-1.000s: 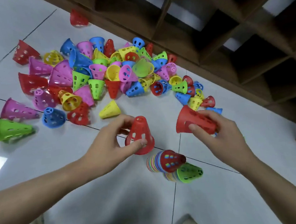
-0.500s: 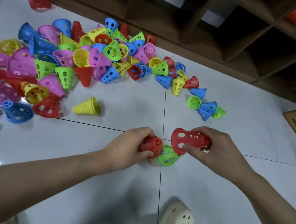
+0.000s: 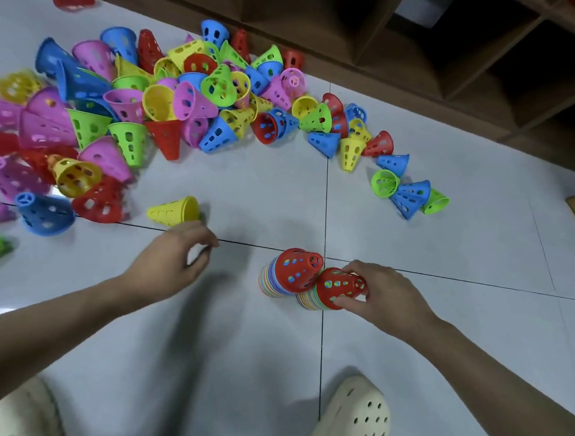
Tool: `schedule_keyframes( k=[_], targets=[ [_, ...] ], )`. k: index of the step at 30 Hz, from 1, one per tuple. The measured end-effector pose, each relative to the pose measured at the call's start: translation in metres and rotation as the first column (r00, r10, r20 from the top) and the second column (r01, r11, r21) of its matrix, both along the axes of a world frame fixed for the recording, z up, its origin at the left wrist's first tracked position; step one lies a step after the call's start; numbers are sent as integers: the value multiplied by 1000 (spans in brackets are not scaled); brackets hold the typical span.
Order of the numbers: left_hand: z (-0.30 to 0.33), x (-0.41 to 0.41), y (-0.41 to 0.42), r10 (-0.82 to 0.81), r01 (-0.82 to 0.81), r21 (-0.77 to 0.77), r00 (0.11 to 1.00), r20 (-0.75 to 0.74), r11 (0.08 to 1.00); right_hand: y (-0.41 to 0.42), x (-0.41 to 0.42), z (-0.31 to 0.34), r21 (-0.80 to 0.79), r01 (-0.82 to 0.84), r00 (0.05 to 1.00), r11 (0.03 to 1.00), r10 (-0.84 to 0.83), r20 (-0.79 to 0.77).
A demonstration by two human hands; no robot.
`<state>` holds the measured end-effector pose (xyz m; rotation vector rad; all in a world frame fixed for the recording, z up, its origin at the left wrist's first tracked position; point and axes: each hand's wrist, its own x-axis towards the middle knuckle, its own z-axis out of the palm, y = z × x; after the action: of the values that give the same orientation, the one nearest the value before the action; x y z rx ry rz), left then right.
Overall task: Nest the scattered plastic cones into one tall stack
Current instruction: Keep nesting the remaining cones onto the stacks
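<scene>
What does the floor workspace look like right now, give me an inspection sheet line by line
Surface: white tiled floor.
Job's things: two red-topped stacks side by side; loose cone pile; lone yellow cone on its side.
Clutter: cream clogs at the bottom edge.
Grippers: left hand loosely curled, holding nothing, near the yellow cone; right hand grips the nearer stack's red top cone.
Cables: nothing seen.
Surroundings: wooden shelving.

Readable text: none | labels, brands, numbers, signs: none you can make out on cones, floor, shelving or shoes
</scene>
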<state>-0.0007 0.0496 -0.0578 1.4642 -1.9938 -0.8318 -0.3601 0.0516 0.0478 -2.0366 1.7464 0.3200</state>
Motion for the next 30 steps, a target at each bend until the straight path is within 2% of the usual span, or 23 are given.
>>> schedule_keyframes(
  k=[5,9,12,15,20,25,30],
  targets=[
    [-7,63,-2,278,-275,-54,959,48,960,-15,21,20,2,-35,997,999,35,-76],
    [-12,111,2,431,-426,-68,886,170,902,-42,72,53,-204,-126,991,971,133,23],
    [-15,136,8,537,-541,-34,821,195,840,-61,125,62,-238,-222,965,945,249,86],
    [-20,152,13,537,-561,36,809,239,827,-77,178,44,-147,-324,934,935,340,106],
    [-26,163,8,372,-482,214,835,406,850,-93,251,-36,15,-344,932,939,339,124],
    [-27,157,-10,384,-486,193,832,400,852,-89,287,-100,117,-302,953,946,301,27],
    [-19,146,-44,409,-534,235,809,423,812,-80,294,-113,153,-267,963,951,270,0]
  ],
)
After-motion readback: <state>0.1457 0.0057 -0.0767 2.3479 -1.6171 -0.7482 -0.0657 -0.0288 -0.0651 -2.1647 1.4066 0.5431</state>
